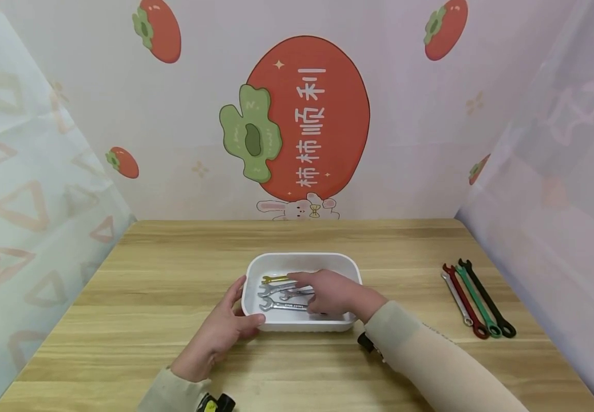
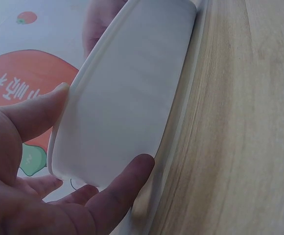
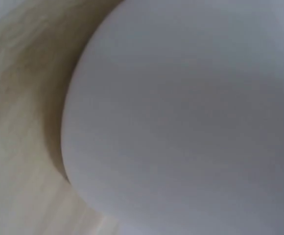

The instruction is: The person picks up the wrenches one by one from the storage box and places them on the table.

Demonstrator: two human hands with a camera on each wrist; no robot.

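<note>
A white plastic tray (image 1: pixel 307 327) stands on the wooden table and holds several wrenches. Inside lie a gold wrench (image 1: pixel 274 279) and silver ones, among them a larger combination wrench (image 1: pixel 281 305) along the near side. My left hand (image 1: pixel 227 323) grips the tray's left end, thumb on the rim; the left wrist view shows its fingers (image 2: pixel 127 183) against the outer wall. Over the tray's right half reaches my right hand (image 1: pixel 330 292), index finger extended by the gold wrench and thumb apart. It covers the wrenches' right ends. The right wrist view shows only the tray's wall (image 3: pixel 181 127), blurred.
To the right on the table (image 1: pixel 147 286) lie a silver wrench (image 1: pixel 456 298), a red wrench (image 1: pixel 466 300), a green wrench (image 1: pixel 477 300) and a black wrench (image 1: pixel 487 298), side by side. Printed cloth walls (image 1: pixel 189 189) enclose the back and both sides.
</note>
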